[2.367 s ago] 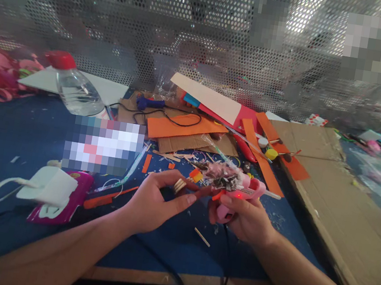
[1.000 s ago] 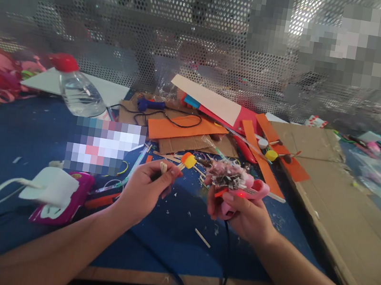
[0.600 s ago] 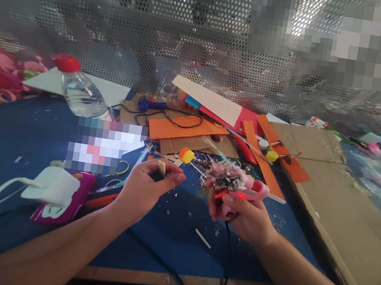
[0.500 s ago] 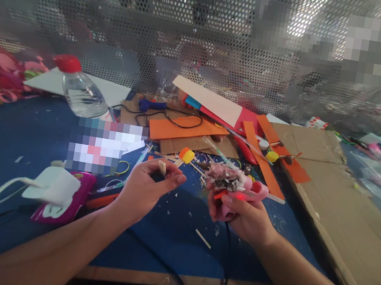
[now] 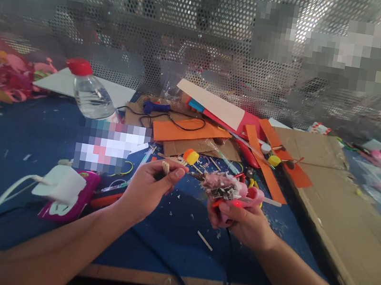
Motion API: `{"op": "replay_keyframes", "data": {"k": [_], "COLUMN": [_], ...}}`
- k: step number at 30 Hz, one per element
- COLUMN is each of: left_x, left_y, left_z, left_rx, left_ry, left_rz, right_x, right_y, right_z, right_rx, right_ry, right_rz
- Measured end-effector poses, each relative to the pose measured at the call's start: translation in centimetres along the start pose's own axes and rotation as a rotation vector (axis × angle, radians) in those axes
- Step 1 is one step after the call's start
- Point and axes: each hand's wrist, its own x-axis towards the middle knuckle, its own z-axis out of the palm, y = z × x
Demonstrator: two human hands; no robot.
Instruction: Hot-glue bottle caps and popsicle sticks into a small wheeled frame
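Between the thumb and fingers of my left hand (image 5: 149,184) is a small bundle of short, thin wooden sticks (image 5: 166,167). My right hand (image 5: 246,221) is wrapped round a pink hot glue gun (image 5: 257,197) with a small red light on. Its front is crusted with paper scraps (image 5: 221,186), and the dark nozzle points at my left fingertips, close to them. A clear glue stick (image 5: 272,202) pokes out of the back. An orange and yellow piece (image 5: 191,156) with pale sticks shows just beyond my left hand; whether they touch I cannot tell.
A tilted water bottle (image 5: 93,93), a white charger plug (image 5: 61,183) and a magenta pack (image 5: 86,193) are on the left. Orange strips (image 5: 188,130), a blue glue gun (image 5: 156,106) and cardboard (image 5: 340,224) lie behind and right. One loose stick (image 5: 204,240) lies in front.
The glue gun's nozzle and my left fingertips have come closer together. The whole view has shifted slightly. Both hands keep their hold.
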Motion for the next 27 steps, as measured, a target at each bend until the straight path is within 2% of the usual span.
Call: {"op": "replay_keyframes", "data": {"k": [7,14,19,27], "left_x": [-0.22,-0.41,-0.45,-0.39], "left_y": [0.20,0.23,-0.04,0.06], "left_z": [0.09,0.01,-0.08,0.16], "left_rx": [-0.074,-0.075,-0.107,-0.087], "left_ry": [-0.028,-0.115,-0.077,-0.047], "left_rz": [0.018,0.000,-0.032,0.016], "right_x": [0.22,0.29,0.40,0.33], "right_y": [0.11,0.06,-0.05,0.04], "right_z": [0.13,0.25,0.32,0.35], "right_rx": [0.113,0.192,0.214,0.220], "right_ry": [-0.021,-0.038,-0.030,-0.021], "right_rz": [0.035,0.070,0.087,0.119]}}
